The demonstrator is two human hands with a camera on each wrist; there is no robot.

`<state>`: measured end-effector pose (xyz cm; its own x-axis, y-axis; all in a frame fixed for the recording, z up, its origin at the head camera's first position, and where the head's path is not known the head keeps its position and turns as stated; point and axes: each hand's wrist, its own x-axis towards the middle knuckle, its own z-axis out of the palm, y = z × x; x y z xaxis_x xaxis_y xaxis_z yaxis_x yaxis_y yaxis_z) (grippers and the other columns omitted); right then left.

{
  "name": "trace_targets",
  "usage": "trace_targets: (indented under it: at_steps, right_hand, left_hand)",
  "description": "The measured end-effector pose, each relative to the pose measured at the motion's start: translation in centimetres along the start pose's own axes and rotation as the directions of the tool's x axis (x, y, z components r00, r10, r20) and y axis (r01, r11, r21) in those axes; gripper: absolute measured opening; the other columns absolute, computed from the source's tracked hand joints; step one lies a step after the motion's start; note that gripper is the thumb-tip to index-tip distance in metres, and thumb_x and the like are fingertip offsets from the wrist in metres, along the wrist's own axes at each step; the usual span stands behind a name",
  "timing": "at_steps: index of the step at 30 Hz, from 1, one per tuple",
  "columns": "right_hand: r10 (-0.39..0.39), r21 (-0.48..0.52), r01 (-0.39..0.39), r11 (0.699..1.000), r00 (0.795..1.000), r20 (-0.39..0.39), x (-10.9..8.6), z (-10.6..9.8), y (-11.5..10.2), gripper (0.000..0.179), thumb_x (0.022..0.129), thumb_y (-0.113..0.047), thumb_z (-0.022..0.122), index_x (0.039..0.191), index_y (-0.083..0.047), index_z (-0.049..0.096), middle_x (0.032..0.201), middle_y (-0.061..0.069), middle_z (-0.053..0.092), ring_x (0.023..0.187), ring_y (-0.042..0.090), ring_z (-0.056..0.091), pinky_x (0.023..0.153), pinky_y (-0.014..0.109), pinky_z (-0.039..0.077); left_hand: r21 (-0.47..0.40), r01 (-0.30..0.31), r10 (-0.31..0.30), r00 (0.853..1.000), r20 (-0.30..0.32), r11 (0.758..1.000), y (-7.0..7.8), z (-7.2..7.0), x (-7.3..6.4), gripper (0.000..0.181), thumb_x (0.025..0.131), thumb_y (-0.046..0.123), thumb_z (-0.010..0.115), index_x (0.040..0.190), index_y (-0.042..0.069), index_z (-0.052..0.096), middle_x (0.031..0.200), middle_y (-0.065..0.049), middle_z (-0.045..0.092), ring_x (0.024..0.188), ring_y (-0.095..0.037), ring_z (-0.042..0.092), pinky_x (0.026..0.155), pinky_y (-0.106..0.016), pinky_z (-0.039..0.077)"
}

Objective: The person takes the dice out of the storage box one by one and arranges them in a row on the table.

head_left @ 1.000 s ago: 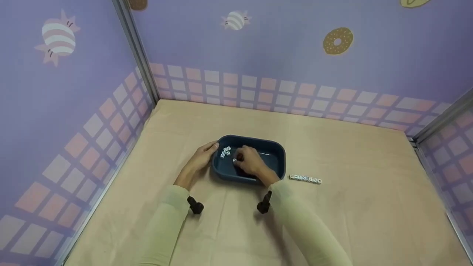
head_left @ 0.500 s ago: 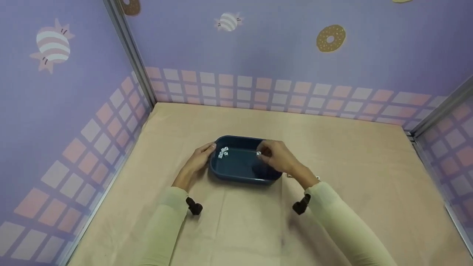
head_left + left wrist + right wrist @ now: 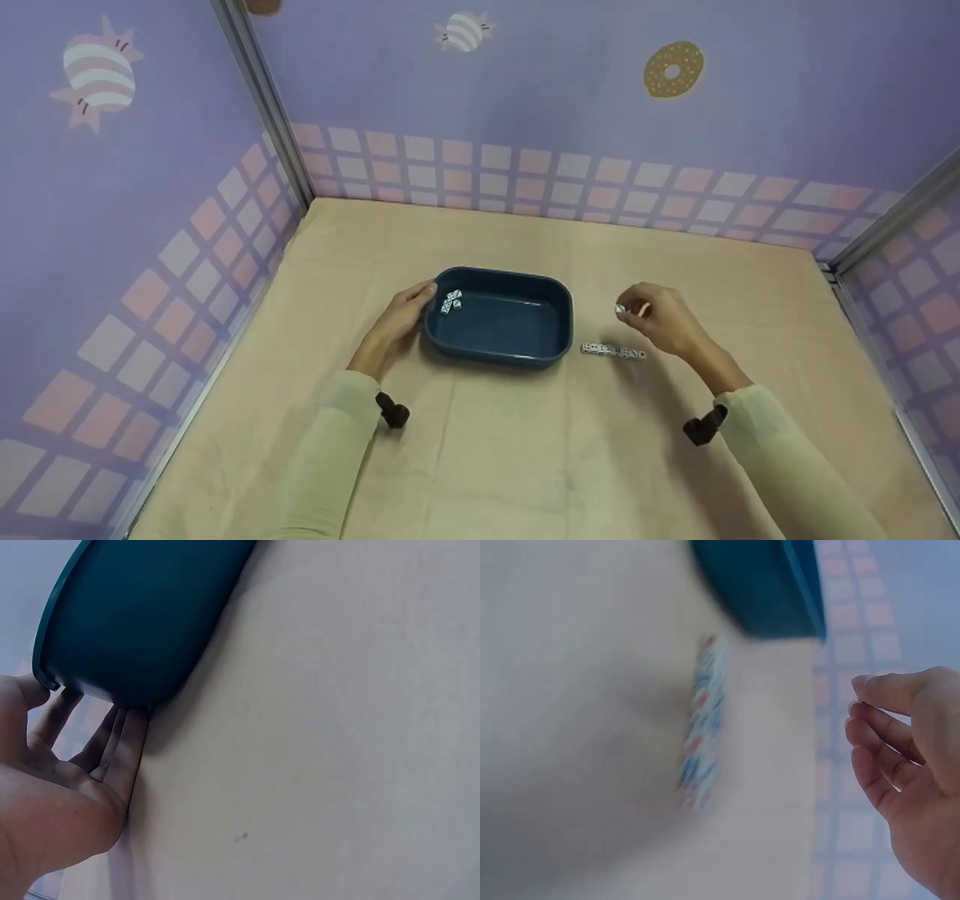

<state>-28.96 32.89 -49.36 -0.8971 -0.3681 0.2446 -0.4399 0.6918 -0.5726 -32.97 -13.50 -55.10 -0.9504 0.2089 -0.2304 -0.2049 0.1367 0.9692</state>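
Head view: left hand [image 3: 397, 319] grips the left end of the blue tub [image 3: 504, 330], thumb at the rim, fingers along the outer wall; right hand [image 3: 670, 321] is raised past the tub's right end, thumb and fingertips pinching one white die [image 3: 619, 309] above the worktop [image 3: 510, 450]. Readable marking is only dark pips on die faces. Small cluster of dice [image 3: 451, 301] sits inside the tub at the left end, near the left hand. Row of dice [image 3: 613, 351] lies on the worktop just beside the tub's right end, nearer the wearer than the pinched die. Pale sleeves [image 3: 319, 457], black wrist mount [image 3: 392, 414] at each cuff, purple wall [image 3: 540, 90] behind with candy and donut prints over a pink-and-white grid. Left wrist view: thumb meets the tub rim, other fingers reach under it to the wall, fairly straight; the outer wall blocks sight of the tub's inside. Small dark spot [image 3: 241, 838] on the worktop. Right wrist view: thumb and index tips meet, remaining fingers loosely bent; pinched die mostly hidden by the fingertips. Row of dice is blurred, red and blue marks smeared, pips unreadable; tub corner pokes in at the top, gridded wall behind the hand
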Motion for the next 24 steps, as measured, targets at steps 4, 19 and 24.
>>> trace_targets:
  at_steps: [4, 19, 24]
  right_hand:
    - [0.064, -0.007, -0.064, 0.998, 0.998, -0.02, -2.8, 0.0, 2.6, 0.01, 0.095, -0.001, 0.079, 0.105, -0.002, 0.076, 0.097, 0.006, 0.073, 0.086, 0.021, 0.068, 0.072, 0.026, 0.055]
    - [0.225, 0.043, -0.227, 0.973, 0.973, 0.041, -7.4, 1.2, 5.8, 0.013, 0.095, 0.001, 0.078, 0.108, -0.004, 0.077, 0.101, 0.008, 0.071, 0.092, 0.024, 0.067, 0.077, 0.025, 0.056]
    - [0.246, 0.066, -0.247, 0.967, 0.969, 0.035, -7.9, 1.8, 6.1, 0.015, 0.095, 0.0, 0.078, 0.11, -0.004, 0.077, 0.102, 0.009, 0.07, 0.091, 0.023, 0.066, 0.071, 0.023, 0.056]
  left_hand:
    - [0.006, -0.001, 0.0, 1.0, 0.008, 1.0, -0.2, 0.0, 0.0, 0.062, 0.113, 0.045, 0.05, 0.165, 0.012, 0.04, 0.168, -0.012, 0.04, 0.152, -0.031, 0.042, 0.124, -0.045, 0.035]
    - [-0.03, -0.015, 0.014, 1.0, -0.018, 0.999, -0.1, -0.1, 0.2, 0.059, 0.113, 0.041, 0.051, 0.162, 0.008, 0.043, 0.164, -0.013, 0.045, 0.15, -0.029, 0.044, 0.123, -0.044, 0.036]
    - [-0.01, -0.012, 0.012, 1.0, -0.015, 1.0, 0.1, 0.0, 0.1, 0.061, 0.113, 0.044, 0.052, 0.163, 0.011, 0.043, 0.166, -0.011, 0.043, 0.154, -0.028, 0.039, 0.126, -0.044, 0.031]
